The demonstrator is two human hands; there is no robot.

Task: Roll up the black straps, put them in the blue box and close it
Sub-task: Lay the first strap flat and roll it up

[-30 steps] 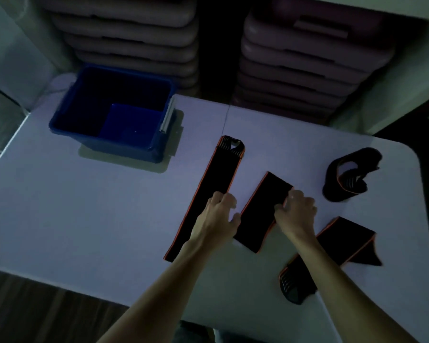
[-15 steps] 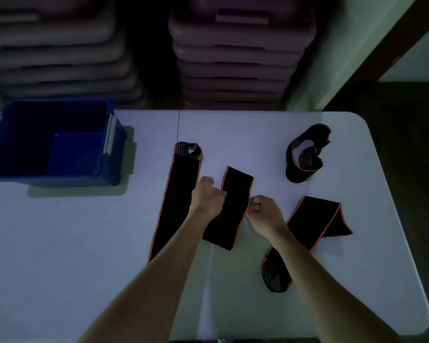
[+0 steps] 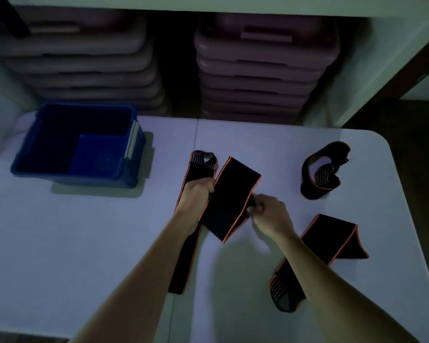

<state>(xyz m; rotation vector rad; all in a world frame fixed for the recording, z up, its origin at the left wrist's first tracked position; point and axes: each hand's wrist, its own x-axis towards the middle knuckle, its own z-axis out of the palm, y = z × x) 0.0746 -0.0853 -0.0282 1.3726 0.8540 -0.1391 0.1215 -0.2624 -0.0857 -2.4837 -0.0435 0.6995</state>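
both hands pinch one limp black strap [image 3: 229, 194]: left hand [image 3: 196, 194] on its left edge, right hand [image 3: 270, 211] on its right; soft, floppy, grip edges near the end to start rolling.

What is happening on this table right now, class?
A person is working on the middle strap, the left hand gripping its left edge and the right hand pinching its right edge. A long strap lies partly under the left arm, and two more straps lie to the right, none rolled tight. The blue box stands open with nothing visible inside.
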